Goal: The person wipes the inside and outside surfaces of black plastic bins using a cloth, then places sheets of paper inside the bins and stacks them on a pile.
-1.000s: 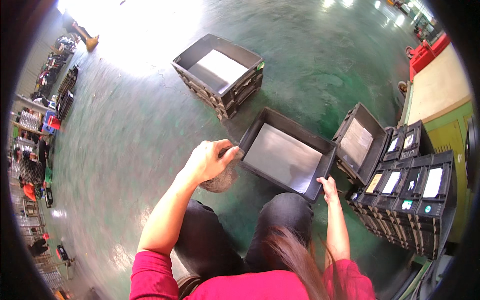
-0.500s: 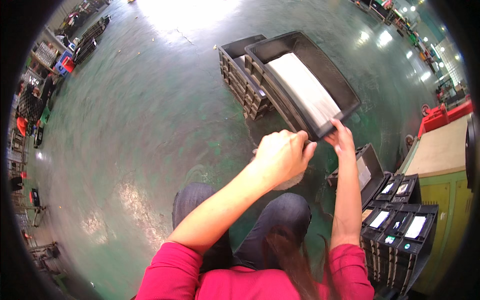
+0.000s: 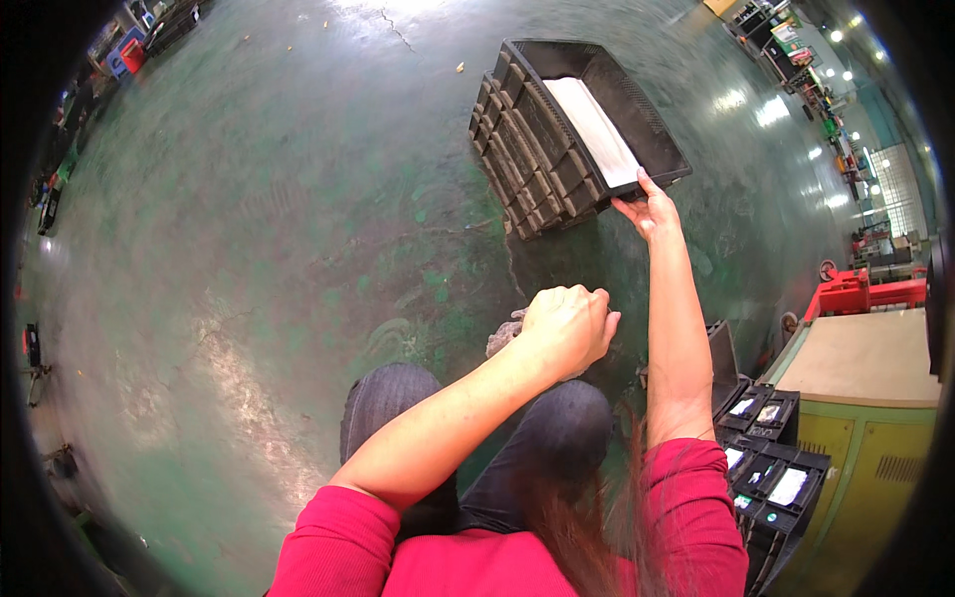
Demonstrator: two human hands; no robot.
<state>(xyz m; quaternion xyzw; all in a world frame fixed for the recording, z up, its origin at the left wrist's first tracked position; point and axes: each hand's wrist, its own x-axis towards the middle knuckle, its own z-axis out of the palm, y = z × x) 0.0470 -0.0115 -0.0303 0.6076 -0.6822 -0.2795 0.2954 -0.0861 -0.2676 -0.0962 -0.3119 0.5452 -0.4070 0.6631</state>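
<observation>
My right hand (image 3: 646, 208) reaches far forward and grips the near corner of a black plastic crate (image 3: 574, 117) with a pale liner inside. That crate rests on top of a stack of like crates (image 3: 527, 169) on the green floor. My left hand (image 3: 565, 326) is closed around a grey rag (image 3: 502, 335), held above my knees and apart from the crate. Dark trousers and red sleeves fill the lower part of the view.
More black crates (image 3: 766, 468) with pale labels stand stacked at the lower right beside a green and tan cabinet (image 3: 865, 398). A red cart (image 3: 865, 294) stands behind it. Shelving and clutter line the far left edge (image 3: 45, 189).
My right hand carried the black crate forward from my lap and set it on the stack ahead. My left hand let go of the crate's edge and stayed back with the rag.
</observation>
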